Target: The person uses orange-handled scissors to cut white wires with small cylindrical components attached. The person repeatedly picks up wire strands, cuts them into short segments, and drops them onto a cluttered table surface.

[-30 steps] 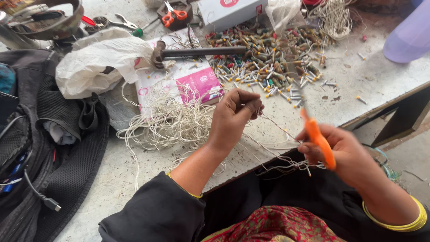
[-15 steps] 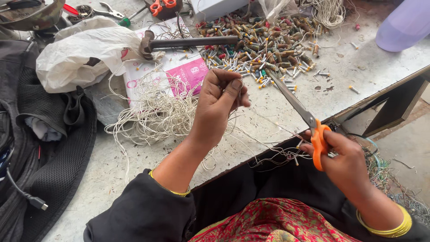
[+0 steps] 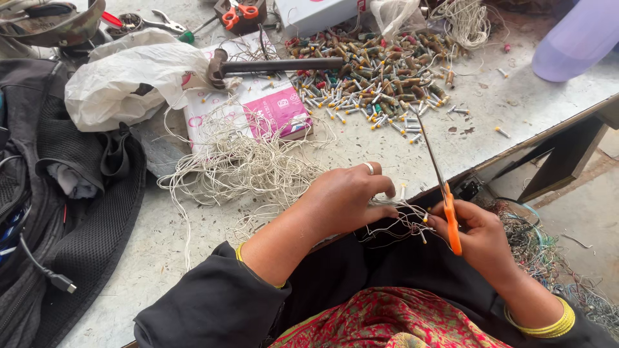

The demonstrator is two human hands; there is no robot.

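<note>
My left hand (image 3: 351, 196), a ring on one finger, is closed around a small bunch of thin white strings (image 3: 403, 219) at the table's near edge. My right hand (image 3: 480, 235) grips orange-handled scissors (image 3: 442, 187), blades pointing up and away, and its fingertips touch the same strings. A tangled heap of white string (image 3: 248, 164) lies on the table just left of my left hand. A pile of small coloured cylinders with wicks (image 3: 374, 71) is spread beyond it.
A hammer (image 3: 277, 64) rests on a pink-and-white packet (image 3: 274, 106). A white plastic bag (image 3: 138, 80), a dark backpack (image 3: 71, 212) with a cable, pliers, a second pair of orange scissors (image 3: 235, 13) and a white box lie farther off. Wire scraps (image 3: 548, 258) cover the floor at right.
My left hand has dropped from above the string heap toward the table's near edge. My right hand has brought the scissors in beside it, and both now meet at the strings.
</note>
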